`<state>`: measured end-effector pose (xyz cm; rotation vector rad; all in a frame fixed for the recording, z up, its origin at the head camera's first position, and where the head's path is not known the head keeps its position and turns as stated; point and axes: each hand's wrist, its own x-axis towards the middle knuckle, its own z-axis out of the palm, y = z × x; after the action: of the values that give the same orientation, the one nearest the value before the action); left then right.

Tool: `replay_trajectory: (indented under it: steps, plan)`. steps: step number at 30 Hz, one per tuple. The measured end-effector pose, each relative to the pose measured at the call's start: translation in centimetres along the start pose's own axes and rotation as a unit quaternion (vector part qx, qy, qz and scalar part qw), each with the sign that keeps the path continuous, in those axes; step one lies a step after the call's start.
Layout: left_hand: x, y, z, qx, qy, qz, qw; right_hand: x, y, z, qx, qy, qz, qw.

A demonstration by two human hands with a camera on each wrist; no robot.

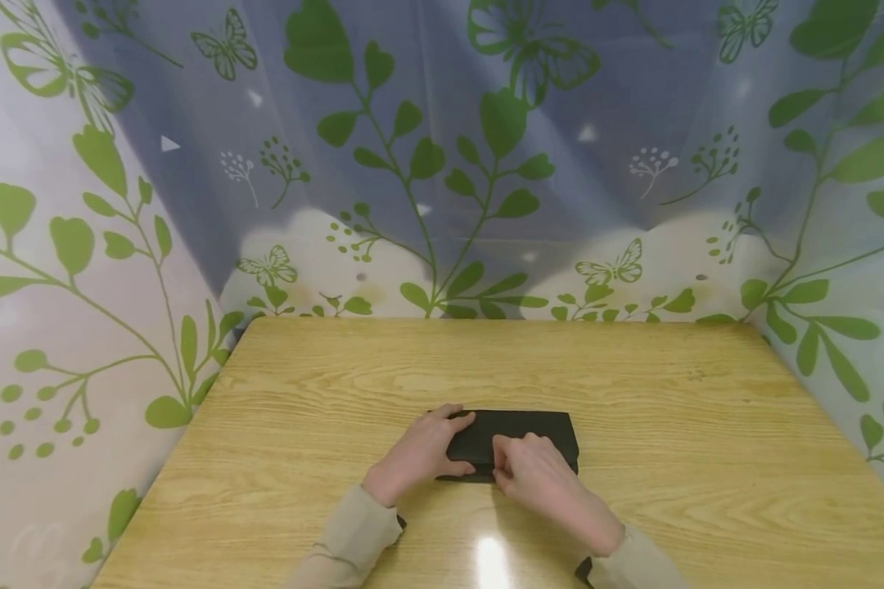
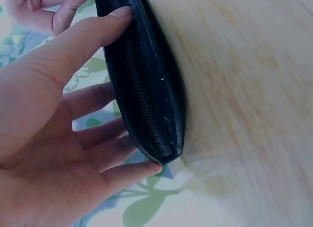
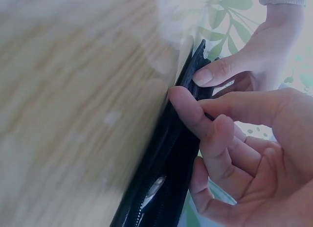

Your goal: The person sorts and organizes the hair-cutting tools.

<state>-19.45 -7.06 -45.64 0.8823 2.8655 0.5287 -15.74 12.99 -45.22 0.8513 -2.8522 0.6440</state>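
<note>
A black zippered wallet [image 1: 516,429] lies flat on the table, its long zipper edge toward me. My left hand [image 1: 423,446] holds its left end, the fingers spread over the top and the thumb at the front edge. In the left wrist view that thumb presses beside the zipper [image 2: 142,97], with the other fingers along the wallet's far side. My right hand [image 1: 538,474] is at the middle of the front edge. In the right wrist view its thumb and index finger pinch a small dark zipper pull [image 3: 209,117], mostly hidden by the fingers. A shiny glint [image 3: 155,188] shows lower on the wallet.
The light wood-grain table [image 1: 324,376] reaches back to a curtain [image 1: 457,221] printed with green leaves and butterflies, which also hangs on both sides. Light reflects off the tabletop near its front. Both forearms wear beige sleeves [image 1: 357,532].
</note>
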Motion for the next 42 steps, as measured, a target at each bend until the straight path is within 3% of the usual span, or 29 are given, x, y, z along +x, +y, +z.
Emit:
replay_trajectory:
  steps: [12, 23, 42]
  plan:
    - [0.0, 0.0, -0.1, 0.0, -0.002, -0.003, 1.0, -0.2, 0.4, -0.2, 0.014, 0.004, -0.016, 1.0]
    - [-0.1, 0.1, -0.1, -0.01, 0.0, -0.009, 0.9999, -0.3, 1.0, -0.5, 0.013, -0.012, 0.01, 1.0]
    - [-0.1, 0.0, 0.0, -0.021, 0.002, -0.012, 0.9997, -0.6, 1.2, -0.8, 0.019, -0.018, 0.003, 1.0]
